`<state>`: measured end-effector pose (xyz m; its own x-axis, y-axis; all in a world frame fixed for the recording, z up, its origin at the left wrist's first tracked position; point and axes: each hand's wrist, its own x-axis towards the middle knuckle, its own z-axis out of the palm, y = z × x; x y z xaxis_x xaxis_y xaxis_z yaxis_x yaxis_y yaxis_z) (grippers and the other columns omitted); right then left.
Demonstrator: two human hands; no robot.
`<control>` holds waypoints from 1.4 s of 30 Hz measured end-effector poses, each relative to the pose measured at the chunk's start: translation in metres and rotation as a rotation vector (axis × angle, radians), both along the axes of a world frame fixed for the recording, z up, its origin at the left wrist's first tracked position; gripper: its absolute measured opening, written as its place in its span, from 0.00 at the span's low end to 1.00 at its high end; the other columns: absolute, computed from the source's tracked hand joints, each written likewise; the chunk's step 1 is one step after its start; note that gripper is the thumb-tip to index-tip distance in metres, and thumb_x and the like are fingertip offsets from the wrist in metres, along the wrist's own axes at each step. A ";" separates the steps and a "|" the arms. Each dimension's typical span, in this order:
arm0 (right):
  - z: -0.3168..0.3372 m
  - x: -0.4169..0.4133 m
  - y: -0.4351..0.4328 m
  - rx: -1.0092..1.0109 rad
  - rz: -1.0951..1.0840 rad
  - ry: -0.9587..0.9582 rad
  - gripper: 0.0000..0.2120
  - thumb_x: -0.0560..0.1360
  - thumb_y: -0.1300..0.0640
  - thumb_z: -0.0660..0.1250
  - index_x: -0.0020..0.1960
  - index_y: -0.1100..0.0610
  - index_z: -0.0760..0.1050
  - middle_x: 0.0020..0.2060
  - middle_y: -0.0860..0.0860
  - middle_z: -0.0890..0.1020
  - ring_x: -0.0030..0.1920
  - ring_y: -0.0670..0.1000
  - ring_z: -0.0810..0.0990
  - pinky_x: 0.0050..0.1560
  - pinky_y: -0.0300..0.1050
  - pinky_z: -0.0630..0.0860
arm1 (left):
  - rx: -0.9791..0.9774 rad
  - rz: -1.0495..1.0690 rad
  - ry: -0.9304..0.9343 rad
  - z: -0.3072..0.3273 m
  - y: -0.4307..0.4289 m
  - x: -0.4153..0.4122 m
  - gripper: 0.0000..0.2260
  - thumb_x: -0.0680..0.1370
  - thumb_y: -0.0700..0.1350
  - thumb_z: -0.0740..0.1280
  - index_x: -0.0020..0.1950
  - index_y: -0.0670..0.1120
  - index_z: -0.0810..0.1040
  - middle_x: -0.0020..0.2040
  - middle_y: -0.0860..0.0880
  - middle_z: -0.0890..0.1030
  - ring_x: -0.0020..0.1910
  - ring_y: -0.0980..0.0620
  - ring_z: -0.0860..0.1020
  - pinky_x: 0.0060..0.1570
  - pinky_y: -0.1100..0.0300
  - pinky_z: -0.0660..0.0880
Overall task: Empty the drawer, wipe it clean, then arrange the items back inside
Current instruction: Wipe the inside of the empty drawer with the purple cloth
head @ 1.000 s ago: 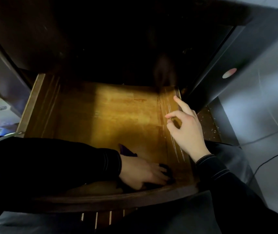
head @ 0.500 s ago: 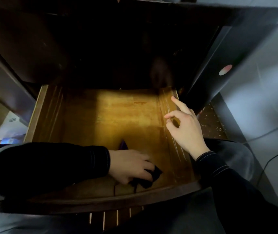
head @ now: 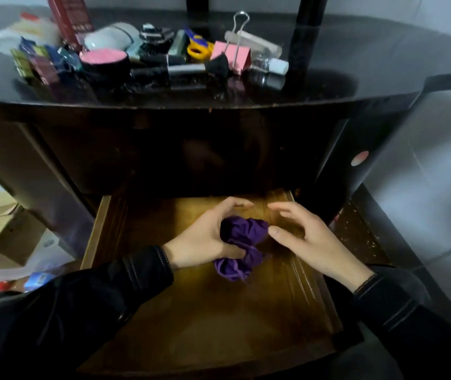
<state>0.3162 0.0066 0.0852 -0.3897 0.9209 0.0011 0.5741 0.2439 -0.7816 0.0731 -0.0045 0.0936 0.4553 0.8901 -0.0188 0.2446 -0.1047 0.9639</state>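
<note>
Left hand point(head: 202, 239) grips the bunched purple cloth point(head: 242, 242) mid-drawer point(head: 219, 311), fingers and thumb curled round it. Right hand point(head: 306, 239) is spread and holds nothing, just beside the cloth. Drawer otherwise bare; items point(head: 147, 56) are piled on the counter point(head: 356, 64) above.

Risks: a balled cloth likely skips the corners and side grooves. Reaching up could knock the crowded pile off the counter edge.

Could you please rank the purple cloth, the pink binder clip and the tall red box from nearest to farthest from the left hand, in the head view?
1. The crumpled purple cloth, gripped in the left hand.
2. The pink metal binder clip, middle front of the black tabletop.
3. The tall red box, back left of it.
</note>
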 end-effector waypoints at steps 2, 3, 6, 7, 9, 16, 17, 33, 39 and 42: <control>0.017 -0.011 -0.002 -0.193 0.140 0.175 0.34 0.68 0.27 0.69 0.71 0.31 0.64 0.68 0.34 0.73 0.70 0.36 0.70 0.69 0.45 0.70 | 0.114 -0.028 0.060 0.010 -0.004 -0.003 0.38 0.69 0.33 0.77 0.73 0.49 0.64 0.62 0.50 0.77 0.56 0.53 0.81 0.54 0.56 0.80; 0.022 -0.019 -0.002 -0.247 0.194 0.215 0.36 0.67 0.28 0.71 0.72 0.32 0.63 0.68 0.36 0.74 0.70 0.37 0.71 0.68 0.44 0.71 | 0.180 -0.033 0.109 0.013 -0.006 -0.004 0.39 0.68 0.34 0.78 0.74 0.49 0.64 0.64 0.52 0.74 0.58 0.54 0.79 0.55 0.57 0.79; 0.023 -0.041 -0.005 -0.237 0.178 0.188 0.40 0.67 0.36 0.76 0.74 0.38 0.63 0.68 0.41 0.75 0.67 0.39 0.75 0.67 0.43 0.75 | 0.250 0.036 0.159 0.019 -0.012 -0.010 0.42 0.66 0.38 0.80 0.74 0.52 0.62 0.66 0.52 0.69 0.60 0.53 0.76 0.55 0.54 0.80; 0.022 -0.047 -0.006 -0.219 0.145 0.173 0.38 0.69 0.40 0.77 0.74 0.43 0.65 0.67 0.43 0.76 0.65 0.41 0.77 0.66 0.45 0.76 | 0.247 0.062 0.150 0.019 -0.015 -0.013 0.43 0.66 0.39 0.80 0.74 0.54 0.62 0.67 0.53 0.67 0.60 0.53 0.76 0.53 0.53 0.80; 0.015 -0.053 -0.006 -0.184 0.128 0.212 0.24 0.73 0.49 0.76 0.67 0.51 0.75 0.58 0.48 0.83 0.59 0.45 0.82 0.63 0.50 0.79 | 0.264 0.105 0.164 0.017 -0.019 -0.021 0.44 0.65 0.42 0.82 0.74 0.57 0.62 0.68 0.55 0.66 0.62 0.54 0.74 0.52 0.54 0.81; 0.002 -0.066 -0.004 -0.088 -0.055 0.407 0.06 0.77 0.62 0.71 0.51 0.53 0.82 0.45 0.50 0.86 0.50 0.49 0.84 0.52 0.45 0.80 | 0.025 0.176 0.020 -0.009 -0.031 -0.045 0.21 0.73 0.46 0.78 0.62 0.46 0.74 0.55 0.49 0.83 0.52 0.49 0.84 0.49 0.52 0.81; 0.000 -0.069 -0.005 -0.058 -0.074 0.393 0.08 0.78 0.62 0.70 0.53 0.50 0.81 0.46 0.48 0.86 0.51 0.47 0.84 0.53 0.44 0.79 | -0.023 0.220 -0.020 -0.013 -0.032 -0.048 0.18 0.74 0.45 0.76 0.60 0.45 0.75 0.53 0.47 0.84 0.48 0.46 0.85 0.47 0.51 0.82; -0.050 -0.116 -0.012 -0.416 0.153 0.397 0.37 0.70 0.42 0.78 0.73 0.33 0.63 0.63 0.37 0.80 0.65 0.38 0.77 0.63 0.34 0.75 | -0.550 -0.058 -0.110 0.003 -0.060 -0.076 0.18 0.79 0.35 0.61 0.70 0.42 0.69 0.55 0.42 0.81 0.56 0.46 0.80 0.54 0.60 0.74; -0.056 -0.122 -0.008 -0.550 0.139 0.362 0.34 0.67 0.49 0.81 0.69 0.42 0.70 0.59 0.43 0.82 0.58 0.44 0.82 0.53 0.37 0.80 | -0.060 0.430 0.263 0.001 -0.064 -0.131 0.12 0.82 0.35 0.61 0.60 0.45 0.80 0.46 0.48 0.86 0.44 0.46 0.84 0.48 0.47 0.81; -0.058 -0.130 -0.007 -0.604 0.166 0.305 0.30 0.64 0.50 0.83 0.62 0.47 0.76 0.55 0.49 0.84 0.53 0.48 0.85 0.48 0.41 0.81 | 0.216 0.719 0.433 -0.010 -0.069 -0.156 0.11 0.78 0.36 0.65 0.53 0.49 0.83 0.44 0.55 0.83 0.44 0.54 0.81 0.46 0.52 0.78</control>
<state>0.1862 -0.0003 0.0275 -0.5891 0.7232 -0.3606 0.2997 -0.2190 -0.9286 -0.0827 -0.0737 0.0834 -0.2272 0.9634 0.1422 0.6629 0.0460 0.7473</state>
